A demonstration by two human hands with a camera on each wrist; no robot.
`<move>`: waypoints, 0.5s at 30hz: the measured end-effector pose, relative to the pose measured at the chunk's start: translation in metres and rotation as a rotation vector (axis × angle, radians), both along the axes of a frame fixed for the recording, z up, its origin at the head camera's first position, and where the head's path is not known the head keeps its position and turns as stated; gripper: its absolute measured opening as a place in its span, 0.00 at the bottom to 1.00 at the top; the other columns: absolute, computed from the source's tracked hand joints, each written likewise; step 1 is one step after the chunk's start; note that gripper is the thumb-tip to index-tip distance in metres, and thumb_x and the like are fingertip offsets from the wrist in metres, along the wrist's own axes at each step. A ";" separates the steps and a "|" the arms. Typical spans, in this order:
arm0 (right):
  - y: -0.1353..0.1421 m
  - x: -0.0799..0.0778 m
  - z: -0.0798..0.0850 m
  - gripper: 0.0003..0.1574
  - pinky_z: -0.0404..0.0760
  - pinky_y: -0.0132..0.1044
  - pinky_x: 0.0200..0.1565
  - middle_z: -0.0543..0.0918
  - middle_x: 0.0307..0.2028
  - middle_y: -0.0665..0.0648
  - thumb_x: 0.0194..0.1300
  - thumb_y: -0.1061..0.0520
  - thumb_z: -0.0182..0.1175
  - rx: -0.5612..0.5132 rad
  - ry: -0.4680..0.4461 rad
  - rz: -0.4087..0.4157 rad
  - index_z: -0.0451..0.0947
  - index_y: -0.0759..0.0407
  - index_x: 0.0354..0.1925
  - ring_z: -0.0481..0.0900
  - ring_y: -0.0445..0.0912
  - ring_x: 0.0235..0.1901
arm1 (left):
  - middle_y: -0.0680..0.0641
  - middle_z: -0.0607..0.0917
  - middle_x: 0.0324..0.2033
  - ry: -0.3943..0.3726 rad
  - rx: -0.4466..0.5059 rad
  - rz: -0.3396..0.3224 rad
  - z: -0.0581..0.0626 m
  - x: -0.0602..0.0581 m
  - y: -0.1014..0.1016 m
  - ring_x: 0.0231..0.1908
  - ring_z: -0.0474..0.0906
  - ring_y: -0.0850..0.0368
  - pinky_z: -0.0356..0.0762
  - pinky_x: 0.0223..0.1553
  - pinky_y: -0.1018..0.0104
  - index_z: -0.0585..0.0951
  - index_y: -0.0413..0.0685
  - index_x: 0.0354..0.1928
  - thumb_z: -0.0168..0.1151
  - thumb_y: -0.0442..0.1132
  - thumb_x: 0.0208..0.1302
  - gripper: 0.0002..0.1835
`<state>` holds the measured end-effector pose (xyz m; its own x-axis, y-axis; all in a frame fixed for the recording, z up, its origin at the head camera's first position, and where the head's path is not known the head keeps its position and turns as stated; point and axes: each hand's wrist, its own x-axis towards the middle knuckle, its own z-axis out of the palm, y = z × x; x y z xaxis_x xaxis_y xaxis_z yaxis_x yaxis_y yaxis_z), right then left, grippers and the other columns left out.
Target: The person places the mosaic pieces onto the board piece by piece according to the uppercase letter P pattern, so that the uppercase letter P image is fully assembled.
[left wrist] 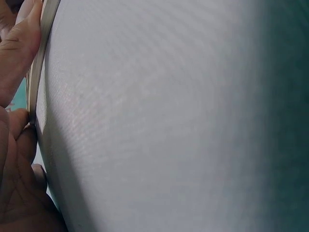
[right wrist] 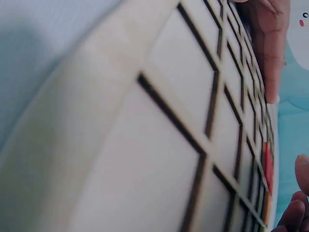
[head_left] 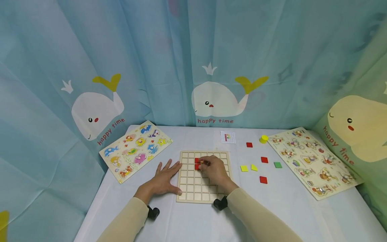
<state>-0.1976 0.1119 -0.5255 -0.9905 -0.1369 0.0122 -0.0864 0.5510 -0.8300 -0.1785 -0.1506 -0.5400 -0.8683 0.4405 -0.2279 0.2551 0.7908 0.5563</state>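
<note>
A wooden grid board (head_left: 189, 197) lies on the table, with two red square tiles (head_left: 197, 167) in its upper middle cells. My left hand (head_left: 163, 179) rests at the board's left side, fingers spread, fingertips and thumb touching its edge. Above the board, my right hand (head_left: 215, 170) has its fingers bent down beside the red tiles. A bit of an orange piece (right wrist: 266, 209) shows next to the red in the right wrist view, under the fingertips. Whether those fingers pinch a piece is hidden. In the left wrist view, part of a hand (left wrist: 19, 63) meets the board's edge (left wrist: 37, 82).
Loose red tiles (head_left: 263, 179), yellow pieces (head_left: 244, 168), a green tile (head_left: 277, 165) and a yellow cylinder (head_left: 263, 139) lie right of the board. A printed pattern card (head_left: 225, 137) is behind it. Picture puzzle boards stand left (head_left: 136, 151) and right (head_left: 315, 164).
</note>
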 end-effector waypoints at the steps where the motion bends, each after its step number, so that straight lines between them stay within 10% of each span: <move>1: 0.001 0.000 0.003 0.17 0.79 0.35 0.38 0.83 0.42 0.55 0.68 0.60 0.71 -0.012 0.001 -0.001 0.88 0.58 0.55 0.77 0.46 0.38 | 0.52 0.56 0.84 0.000 0.002 0.000 0.000 0.000 0.000 0.85 0.34 0.46 0.20 0.82 0.39 0.58 0.56 0.84 0.82 0.63 0.49 0.63; 15: 0.082 0.012 0.024 0.23 0.80 0.31 0.41 0.83 0.52 0.60 0.74 0.56 0.66 0.043 -0.010 -0.123 0.83 0.56 0.65 0.78 0.52 0.48 | 0.55 0.55 0.84 -0.007 -0.010 0.018 -0.004 0.000 0.000 0.85 0.33 0.47 0.21 0.83 0.41 0.58 0.58 0.84 0.82 0.63 0.48 0.64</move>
